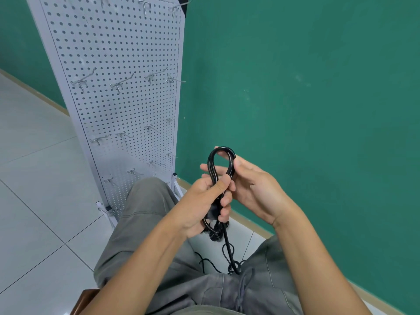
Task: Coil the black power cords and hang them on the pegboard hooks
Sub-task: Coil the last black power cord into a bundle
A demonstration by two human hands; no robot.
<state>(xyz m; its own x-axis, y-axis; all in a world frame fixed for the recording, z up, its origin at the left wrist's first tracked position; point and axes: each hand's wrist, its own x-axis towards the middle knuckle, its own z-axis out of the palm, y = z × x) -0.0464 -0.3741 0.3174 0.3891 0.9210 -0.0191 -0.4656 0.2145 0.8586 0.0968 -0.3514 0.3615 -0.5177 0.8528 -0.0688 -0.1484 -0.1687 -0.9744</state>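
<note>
Two hands: both work one black power cord in front of the seated person's lap.
Floor: pale grey tiles with dark grout lines, filling the 9 o'clock side of the view.
Pegboard: white perforated panel on a white frame, standing on the floor at 11 o'clock, leaning back toward the green wall.
Hooks: bare metal pegs in rough rows across the board; none carries a cord.
Stand feet: white legs at the board's bottom edge, partly hidden by the knee.
Trousers: grey-green, the left knee raised in front of the board's lower right corner; a grey drawstring hangs at 6 o'clock.
Left hand: fingers and thumb curled round the gathered strands of the cord, gripping the bundle just below the loop.
Cord loop: a narrow upright loop of several strands stands above the left fist, its top at about 12 o'clock from the hands.
Cord tail: the rest hangs from the fist in loose tangles down between the knees to the floor.
Right hand: just right of the loop, thumb against the loop's right side, fingers passing behind it; a fingertip shows through the top.
Wall: flat green, covering the view from 12 to 4 o'clock, with a tan skirting at its foot.
</note>
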